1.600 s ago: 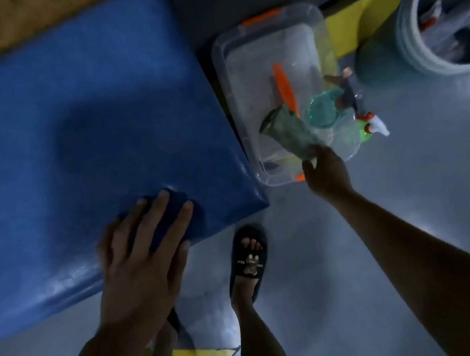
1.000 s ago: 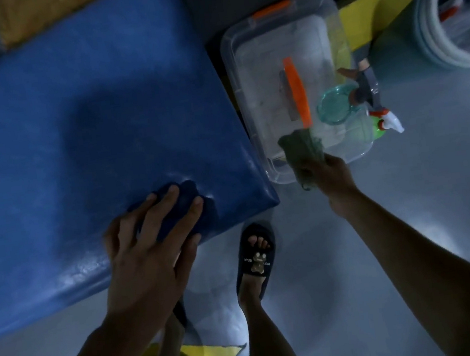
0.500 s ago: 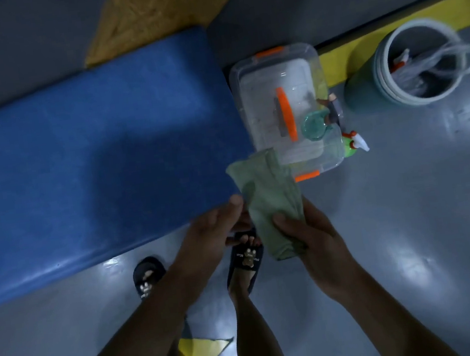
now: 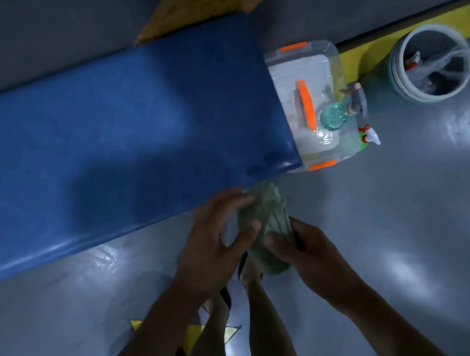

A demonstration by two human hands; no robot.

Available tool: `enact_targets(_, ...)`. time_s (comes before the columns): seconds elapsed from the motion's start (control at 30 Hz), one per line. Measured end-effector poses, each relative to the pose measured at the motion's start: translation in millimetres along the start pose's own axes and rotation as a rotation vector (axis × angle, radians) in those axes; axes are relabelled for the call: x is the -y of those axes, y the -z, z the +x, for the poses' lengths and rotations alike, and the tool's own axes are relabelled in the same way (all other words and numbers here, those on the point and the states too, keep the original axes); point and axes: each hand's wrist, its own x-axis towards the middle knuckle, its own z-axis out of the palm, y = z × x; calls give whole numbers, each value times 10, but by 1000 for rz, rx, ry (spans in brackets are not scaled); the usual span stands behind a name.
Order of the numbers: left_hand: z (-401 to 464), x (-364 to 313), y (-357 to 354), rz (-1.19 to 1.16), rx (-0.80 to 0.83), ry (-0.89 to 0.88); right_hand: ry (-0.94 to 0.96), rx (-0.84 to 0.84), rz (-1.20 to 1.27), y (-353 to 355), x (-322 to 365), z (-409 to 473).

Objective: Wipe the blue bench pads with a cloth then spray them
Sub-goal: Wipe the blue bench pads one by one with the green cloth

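Observation:
A long blue bench pad (image 4: 97, 142) runs across the left and middle of the view. Just off its near right corner I hold a pale green cloth (image 4: 266, 221) in front of me, above the floor. My left hand (image 4: 218, 239) grips the cloth's left side, thumb on top. My right hand (image 4: 306, 249) grips its lower right end. A clear teal spray bottle (image 4: 336, 113) stands on a lidded box, and a second sprayer with a white and red nozzle (image 4: 370, 137) sits beside the box.
A clear plastic box with orange clips (image 4: 311, 84) stands against the pad's right end. A pale round bucket (image 4: 433, 62) with cord and tools is at the right. Yellow floor marking (image 4: 366, 50) runs behind. My sandalled feet (image 4: 248, 268) stand on the glossy grey floor.
My right hand lifted the green cloth out of the box and brought it toward me. My left hand left the pad and took hold of the cloth. The view pulled back from the pad.

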Motion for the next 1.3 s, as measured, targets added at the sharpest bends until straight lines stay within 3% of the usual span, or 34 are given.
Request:
enact_targets(0.13,-214,100,188,-320,223,194,43,48,32,-262,-2,-82)
enact_targets(0.23,-290,157,360,-469,251,202,111,31,-45,-424,53,-112)
enact_targets(0.37,-308,171,475,-481,280,144,243,-139,-268,-574,0,-132)
enact_targets(0.47,-297,176,491,-502,261,133,287,-252,-265,-605,-6,-114)
enact_targets(0.6,-210,233,473,-499,246,134,184,-116,-36,-533,13,-11)
enact_targets(0.7,-131,310,363,-409,212,148,162,-9,14,-459,-33,91)
enact_targets(0.87,-19,339,22,-200,87,182,158,-198,-241,-145,-210,280)
enact_targets(1.0,197,467,68,51,-98,93,120,-566,-189,433,-231,660)
enact_targets(1.1,336,642,308,330,-223,-62,143,-749,-378,905,-121,865)
enact_targets(1.2,404,837,596,560,-298,-126,218,-714,-599,1174,-52,1047)
enact_targets(1.3,425,1067,783,765,-289,-84,313,-688,-851,1227,-71,1285)
